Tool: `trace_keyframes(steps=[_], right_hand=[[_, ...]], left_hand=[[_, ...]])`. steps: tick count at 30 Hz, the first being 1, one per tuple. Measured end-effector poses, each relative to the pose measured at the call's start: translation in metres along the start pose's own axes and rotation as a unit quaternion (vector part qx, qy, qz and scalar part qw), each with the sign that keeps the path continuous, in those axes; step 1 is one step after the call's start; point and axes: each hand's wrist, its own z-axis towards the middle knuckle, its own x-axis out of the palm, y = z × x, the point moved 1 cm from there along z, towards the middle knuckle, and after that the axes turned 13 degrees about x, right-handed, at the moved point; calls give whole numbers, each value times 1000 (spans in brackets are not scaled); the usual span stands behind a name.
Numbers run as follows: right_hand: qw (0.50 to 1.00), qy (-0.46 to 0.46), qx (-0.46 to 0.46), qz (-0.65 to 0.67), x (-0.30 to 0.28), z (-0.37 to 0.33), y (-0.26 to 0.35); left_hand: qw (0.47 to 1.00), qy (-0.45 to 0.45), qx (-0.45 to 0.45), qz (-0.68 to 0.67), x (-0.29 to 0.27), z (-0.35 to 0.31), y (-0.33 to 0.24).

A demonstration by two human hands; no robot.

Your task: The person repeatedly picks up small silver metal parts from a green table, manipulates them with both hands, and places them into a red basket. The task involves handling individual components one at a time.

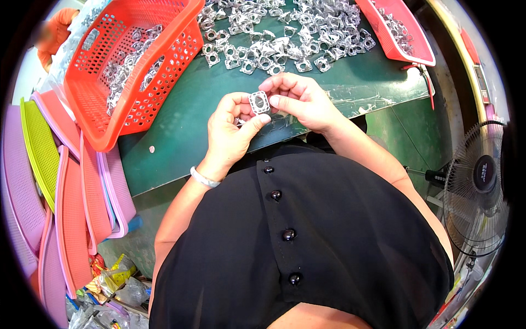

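Note:
A small silver metal part (258, 102), squarish with a round opening in its middle, is held up over the near edge of the green table (181, 142). My left hand (233, 123) grips it from the left, thumb below and fingers behind. Another bit of silver metal shows against the left palm, mostly hidden by the fingers. My right hand (304, 100) is closed at the part's right side, its thumb and bent fingers at the edge. Beyond both hands lies a wide heap of similar silver parts (274, 49).
A red perforated basket (134, 104) with more metal parts stands at the left. A red tray (424, 55) holding parts sits at the far right. Stacked colored baskets (71, 219) lean at the left, and a fan (476, 186) stands at the right. An orange-gloved hand (55, 33) shows far left.

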Motion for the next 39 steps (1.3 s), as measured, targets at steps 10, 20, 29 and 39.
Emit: trace_keyframes(steps=[10, 20, 29, 39], right_hand=[[1000, 13, -7, 3, 0, 1, -3], [912, -117, -212, -332, 9, -4, 0], [893, -95, -258, -355, 6, -11, 2], [772, -273, -207, -535, -38, -6, 5]], left_hand=[[1000, -20, -3, 9, 1, -3, 1], [971, -55, -113, -206, 2, -2, 0], [918, -56, -139, -366, -9, 0, 1], [962, -97, -10, -255, -40, 23, -44]])
